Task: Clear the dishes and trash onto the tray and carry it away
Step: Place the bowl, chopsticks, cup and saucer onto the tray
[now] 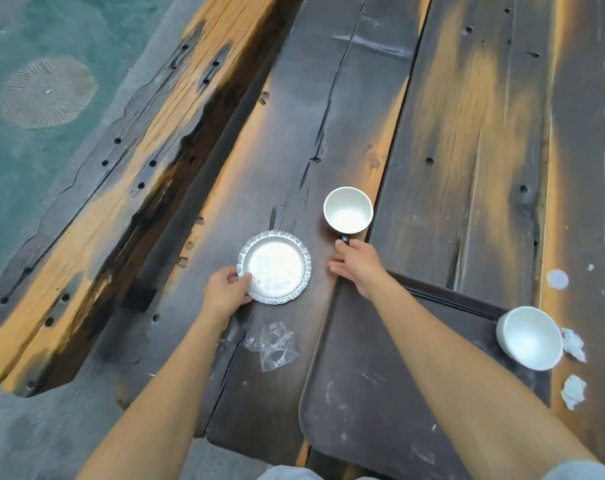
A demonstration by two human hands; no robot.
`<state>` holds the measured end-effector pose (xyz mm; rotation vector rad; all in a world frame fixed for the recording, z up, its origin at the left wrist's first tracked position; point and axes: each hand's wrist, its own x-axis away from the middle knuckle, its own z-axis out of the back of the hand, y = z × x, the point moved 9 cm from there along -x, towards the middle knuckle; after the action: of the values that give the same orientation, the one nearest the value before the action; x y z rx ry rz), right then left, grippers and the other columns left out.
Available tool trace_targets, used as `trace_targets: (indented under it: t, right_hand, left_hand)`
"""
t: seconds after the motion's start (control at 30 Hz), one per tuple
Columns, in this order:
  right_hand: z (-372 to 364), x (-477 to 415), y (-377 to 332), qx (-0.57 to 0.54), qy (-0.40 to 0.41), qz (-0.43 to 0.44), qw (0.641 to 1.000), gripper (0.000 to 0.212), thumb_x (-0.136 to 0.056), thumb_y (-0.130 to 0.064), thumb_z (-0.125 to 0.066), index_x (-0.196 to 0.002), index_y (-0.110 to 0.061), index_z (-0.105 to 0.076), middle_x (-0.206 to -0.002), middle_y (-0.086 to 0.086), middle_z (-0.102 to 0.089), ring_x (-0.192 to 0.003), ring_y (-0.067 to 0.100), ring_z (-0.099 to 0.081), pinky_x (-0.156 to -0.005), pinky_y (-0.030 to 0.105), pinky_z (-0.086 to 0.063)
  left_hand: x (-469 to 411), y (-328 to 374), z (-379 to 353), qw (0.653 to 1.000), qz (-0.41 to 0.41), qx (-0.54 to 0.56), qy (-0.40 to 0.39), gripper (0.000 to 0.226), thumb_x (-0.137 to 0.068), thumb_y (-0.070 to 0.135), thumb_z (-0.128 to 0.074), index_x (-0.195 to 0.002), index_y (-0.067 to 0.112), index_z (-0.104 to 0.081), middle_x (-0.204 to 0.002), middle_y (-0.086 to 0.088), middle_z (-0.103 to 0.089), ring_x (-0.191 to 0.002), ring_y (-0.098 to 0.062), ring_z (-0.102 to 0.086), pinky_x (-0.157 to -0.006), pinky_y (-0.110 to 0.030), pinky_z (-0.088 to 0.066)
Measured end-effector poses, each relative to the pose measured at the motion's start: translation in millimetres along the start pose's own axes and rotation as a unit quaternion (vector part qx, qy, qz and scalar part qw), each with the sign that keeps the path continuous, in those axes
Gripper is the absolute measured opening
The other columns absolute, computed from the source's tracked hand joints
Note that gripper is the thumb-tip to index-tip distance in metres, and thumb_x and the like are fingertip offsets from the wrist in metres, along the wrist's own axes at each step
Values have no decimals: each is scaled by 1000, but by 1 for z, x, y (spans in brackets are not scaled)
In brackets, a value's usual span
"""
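A small white plate with a patterned rim point(274, 267) lies on the dark wooden table. My left hand point(225, 292) pinches its near-left rim. A dark mug with a white inside point(348, 212) stands upright beyond my right hand point(358, 265), whose fingers are closed on the mug's handle. A dark tray point(370, 386) lies at the near right under my right forearm. A white bowl point(529, 337) rests at the tray's far right corner. A crumpled clear plastic wrapper point(271, 344) lies on the table just left of the tray.
Crumpled white paper scraps point(573, 344) point(574, 391) point(557, 279) lie on the table right of the tray. A wooden bench point(128, 188) runs along the table's left side, with greenish floor point(52, 46) beyond it.
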<state>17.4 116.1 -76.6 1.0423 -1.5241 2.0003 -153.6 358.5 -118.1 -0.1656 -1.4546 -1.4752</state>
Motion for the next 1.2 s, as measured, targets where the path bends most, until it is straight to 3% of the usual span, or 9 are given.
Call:
trace_targets:
  t: [0.13, 0.27, 0.37, 0.5, 0.6, 0.7, 0.9, 1.03, 1.2]
  right_hand:
    - [0, -9, 1, -97, 16, -34, 995, 31, -102, -22, -57, -124, 1, -58, -113, 14, -56, -89, 22, -65, -92, 33, -55]
    - [7, -15, 5, -138, 42, -29, 989, 17, -99, -15, -62, -103, 0, -68, -110, 9, -66, -94, 19, -67, -94, 30, -55]
    - [9, -13, -1, -184, 42, -17, 982, 28, -97, -15, -66, -114, 7, -66, -101, 7, -69, -91, 19, -69, -96, 32, -55]
    - [13, -8, -16, -225, 59, -6, 973, 17, -92, -9, -72, -95, 7, -67, -93, 11, -69, -92, 21, -68, -97, 37, -56]
    - [20, 2, -23, -211, 66, 2, 975, 13, -91, -5, -73, -85, 5, -66, -87, 12, -68, -84, 19, -68, -94, 41, -58]
    - [28, 15, -22, -220, 54, 7, 974, 12, -90, -4, -73, -89, 7, -67, -88, 13, -68, -82, 19, -69, -94, 40, -58]
    - [53, 45, -20, -233, 40, 39, 971, 23, -90, -5, -73, -100, 16, -67, -88, 16, -68, -94, 29, -70, -91, 39, -59]
    - [78, 69, -6, -247, 68, 55, 965, 18, -89, -7, -74, -93, 10, -69, -90, 15, -71, -102, 33, -72, -93, 38, -58]
    - [115, 95, 24, -278, 113, 60, 952, 15, -89, -7, -75, -90, 7, -71, -95, 15, -73, -98, 30, -74, -94, 36, -58]
  left_hand:
    - [2, -4, -2, 999, 1, 41, 1, 22, -96, 14, -61, -114, 1, -65, -106, -17, -70, -99, -29, -70, -78, -36, -61]
    - [9, -6, -3, 998, -6, 68, -7, 23, -97, 10, -61, -117, 1, -66, -103, -19, -72, -96, -30, -72, -73, -31, -62]
    - [11, -3, -1, 997, -19, 77, -5, 22, -95, 7, -63, -115, 1, -68, -100, -24, -72, -94, -33, -72, -75, -34, -63]
    - [20, 6, -3, 994, -34, 101, -14, 11, -94, 5, -64, -101, 6, -72, -91, -23, -74, -88, -30, -72, -79, -37, -63]
    - [26, 15, -6, 994, -43, 98, -15, 12, -93, 1, -63, -94, 8, -72, -88, -24, -72, -87, -30, -71, -73, -31, -63]
    - [31, 17, -13, 994, -53, 87, -27, 14, -91, -2, -62, -102, -3, -72, -94, -32, -72, -91, -34, -72, -74, -32, -63]
    - [61, 21, -35, 990, -66, 109, -54, 13, -92, 0, -63, -101, -3, -72, -96, -26, -74, -93, -32, -74, -78, -31, -62]
    - [83, 16, -54, 991, -72, 98, -53, 17, -94, 1, -62, -107, -7, -70, -92, -25, -74, -89, -28, -75, -74, -26, -62]
    - [102, 0, -83, 994, -71, 62, -59, 17, -94, 3, -62, -106, -6, -70, -85, -23, -71, -89, -29, -75, -73, -26, -62]
